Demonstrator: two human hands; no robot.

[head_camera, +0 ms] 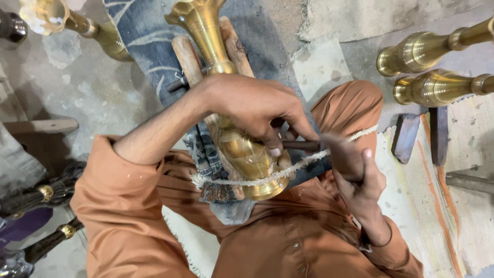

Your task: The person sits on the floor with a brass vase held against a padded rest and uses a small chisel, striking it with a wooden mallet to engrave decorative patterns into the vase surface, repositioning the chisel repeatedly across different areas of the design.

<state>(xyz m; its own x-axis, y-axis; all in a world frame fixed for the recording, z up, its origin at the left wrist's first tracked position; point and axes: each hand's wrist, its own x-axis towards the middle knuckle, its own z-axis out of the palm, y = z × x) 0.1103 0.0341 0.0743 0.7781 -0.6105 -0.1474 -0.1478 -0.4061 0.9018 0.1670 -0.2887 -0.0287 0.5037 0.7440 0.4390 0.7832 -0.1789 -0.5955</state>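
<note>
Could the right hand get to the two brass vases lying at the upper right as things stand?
Probably not at once: the right hand grips a dark tool against the brass vase. The floor toward the two brass vases looks unobstructed.

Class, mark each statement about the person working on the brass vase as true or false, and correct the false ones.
1. The left hand rests on the golden brass vase. True.
2. The right hand holds a dark rod-shaped tool. True.
3. A white cord lies across the vase's base. True.
4. The person wears blue sleeves. False: the sleeves are orange-brown.
5. No other brass pieces are in view. False: two brass vases lie at upper right.
</note>
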